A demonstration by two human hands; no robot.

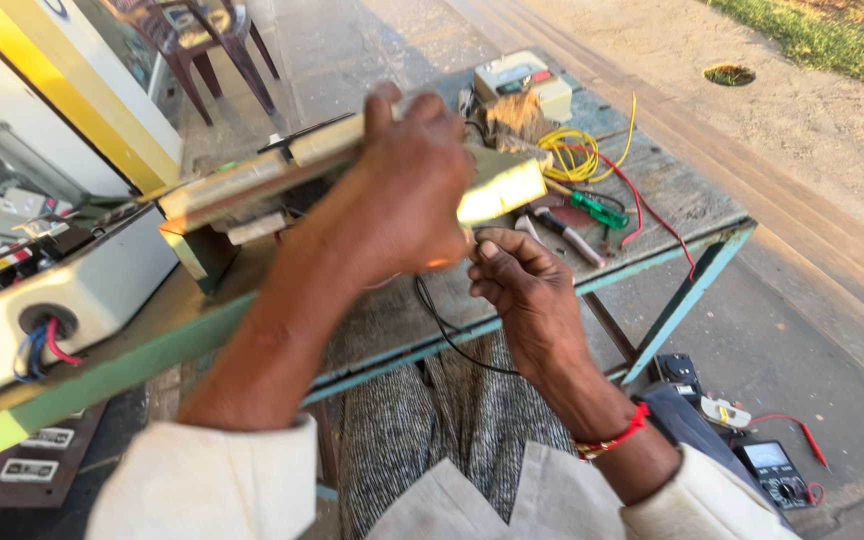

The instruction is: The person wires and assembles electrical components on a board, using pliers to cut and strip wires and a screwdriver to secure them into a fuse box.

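Note:
My left hand [407, 190] grips a long cream-coloured electrical unit [252, 185] and holds it tilted above the wooden table [672, 195]. Its right end [504, 185] catches the sunlight. Just below that end, my right hand [527, 290] has its fingers curled around a thin black wire [442, 325], which loops down over the table's front edge. A red thread band sits on my right wrist.
A white appliance casing [72, 300] with coloured wires lies at the left. Yellow and red wires [577, 155], a green-handled screwdriver [597, 210], pliers [567, 235] and a small meter box [517, 80] lie at the table's right. A multimeter [774, 470] rests on the ground; a chair [207, 40] stands behind.

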